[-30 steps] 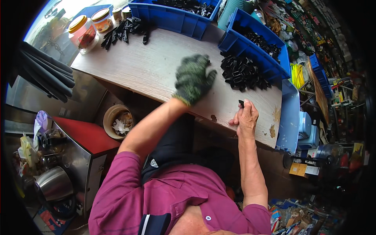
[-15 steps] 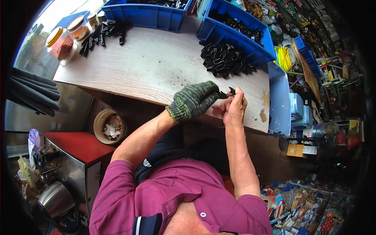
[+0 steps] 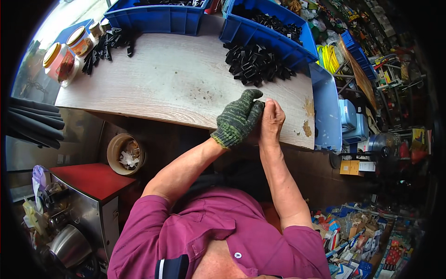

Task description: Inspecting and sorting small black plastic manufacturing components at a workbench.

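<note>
My left hand point(image 3: 239, 117), in a dark green knitted glove, is closed and pressed against my bare right hand point(image 3: 271, 122) over the table's front edge. The right fingers are curled, with the thumb on top. Between the two hands only a dark sliver of a small black strip piece shows; the fingers cover the rest. Just beyond them, a heap of similar black strip pieces point(image 3: 255, 63) lies on the pale wood-grain table point(image 3: 153, 74), in front of a blue crate point(image 3: 297, 48) that holds more of them.
Another blue crate point(image 3: 155, 21) stands at the far edge. Longer black strips point(image 3: 108, 46) lie at the far left beside lidded jars point(image 3: 59, 63). A light blue bin point(image 3: 327, 107) adjoins the table's right end. Below left are a waste bucket point(image 3: 111, 156) and a red-topped cabinet point(image 3: 90, 179).
My hands have come together, and the black piece that showed between them is now mostly covered. The left glove has shifted right and turned more upright. The whole view has shifted slightly.
</note>
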The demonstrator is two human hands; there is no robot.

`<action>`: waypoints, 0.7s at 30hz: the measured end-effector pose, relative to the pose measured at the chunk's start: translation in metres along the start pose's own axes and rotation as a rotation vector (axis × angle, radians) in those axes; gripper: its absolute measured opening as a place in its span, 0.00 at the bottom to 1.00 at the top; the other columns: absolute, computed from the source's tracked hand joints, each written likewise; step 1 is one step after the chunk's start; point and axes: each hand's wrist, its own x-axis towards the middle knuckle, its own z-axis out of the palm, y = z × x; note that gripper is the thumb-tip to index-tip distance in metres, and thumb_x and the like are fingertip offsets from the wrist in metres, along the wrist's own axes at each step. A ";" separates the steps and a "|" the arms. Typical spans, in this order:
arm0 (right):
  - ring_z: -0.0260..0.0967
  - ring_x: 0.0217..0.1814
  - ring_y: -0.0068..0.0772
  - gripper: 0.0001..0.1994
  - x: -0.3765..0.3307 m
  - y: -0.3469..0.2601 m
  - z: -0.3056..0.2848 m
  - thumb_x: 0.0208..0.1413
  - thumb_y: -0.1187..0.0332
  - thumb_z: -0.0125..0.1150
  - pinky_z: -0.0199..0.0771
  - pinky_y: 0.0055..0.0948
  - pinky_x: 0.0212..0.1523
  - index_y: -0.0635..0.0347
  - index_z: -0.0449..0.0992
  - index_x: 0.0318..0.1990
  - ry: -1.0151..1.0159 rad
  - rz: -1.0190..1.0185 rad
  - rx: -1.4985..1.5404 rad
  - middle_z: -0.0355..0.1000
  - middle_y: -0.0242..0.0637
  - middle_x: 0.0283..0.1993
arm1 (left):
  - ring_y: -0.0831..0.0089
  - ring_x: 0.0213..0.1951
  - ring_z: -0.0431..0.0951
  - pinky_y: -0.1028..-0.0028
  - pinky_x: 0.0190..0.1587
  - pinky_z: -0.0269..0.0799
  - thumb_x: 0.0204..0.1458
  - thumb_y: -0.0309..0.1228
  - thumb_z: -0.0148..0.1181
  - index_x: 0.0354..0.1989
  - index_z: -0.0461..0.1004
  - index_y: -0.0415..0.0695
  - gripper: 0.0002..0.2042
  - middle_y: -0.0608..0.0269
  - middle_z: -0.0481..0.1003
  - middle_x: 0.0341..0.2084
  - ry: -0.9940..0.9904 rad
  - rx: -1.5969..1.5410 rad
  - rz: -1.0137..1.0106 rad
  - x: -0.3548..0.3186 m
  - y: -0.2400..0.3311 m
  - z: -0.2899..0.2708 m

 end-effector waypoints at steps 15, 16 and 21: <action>0.56 0.12 0.30 0.15 0.028 -0.014 -0.026 0.62 0.56 0.54 0.76 0.44 0.21 0.54 0.65 0.27 0.169 0.359 0.303 0.54 0.30 0.12 | 0.61 0.34 0.80 0.63 0.38 0.75 0.62 0.33 0.57 0.56 0.70 0.41 0.17 0.50 0.79 0.36 0.066 -0.124 0.118 -0.007 -0.013 0.003; 0.57 0.12 0.30 0.15 0.043 -0.020 -0.038 0.62 0.55 0.54 0.80 0.48 0.24 0.55 0.65 0.29 0.258 0.381 0.357 0.53 0.31 0.12 | 0.54 0.38 0.81 0.59 0.39 0.76 0.60 0.33 0.59 0.53 0.72 0.42 0.15 0.45 0.78 0.39 0.098 -0.244 -0.010 -0.009 -0.012 0.005; 0.60 0.15 0.34 0.16 0.102 -0.014 -0.114 0.58 0.55 0.60 0.82 0.59 0.28 0.59 0.71 0.43 0.735 0.268 0.246 0.55 0.33 0.13 | 0.73 0.37 0.79 0.71 0.42 0.74 0.61 0.28 0.59 0.55 0.73 0.40 0.14 0.56 0.80 0.37 0.023 -0.189 0.028 -0.009 0.002 0.000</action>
